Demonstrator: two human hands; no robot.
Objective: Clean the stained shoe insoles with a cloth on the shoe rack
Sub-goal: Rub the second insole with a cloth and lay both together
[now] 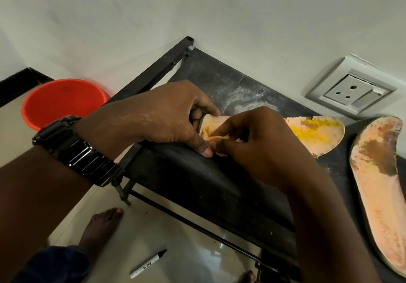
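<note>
Yellow powder still streaks the toe half of the pale peach foam insole point(316, 133) lying across the black fabric top shelf of the shoe rack point(197, 177), so your cleaning of it looks only partly done. Your left hand point(158, 117), with the black link-strap watch point(74, 148) on its wrist, pinches the heel end of that insole between thumb and fingers to steady it. Your right hand point(259, 142) is closed around a small crumpled yellow-stained cloth point(211, 135) and presses it on the heel area, which looks paler than the toe. I judge you should work the cloth rightward toward the yellow patch next. The second peach insole with a large brown stain point(377, 186) lies on the same shelf at the right, apart from your hands and apparently untouched, so it remains to be wiped. White dusty residue marks the shelf just beyond your hands. An orange plastic bucket point(63, 100) stands on the floor to the left, and a white marker pen point(149, 264) lies on the tiles near you.
</note>
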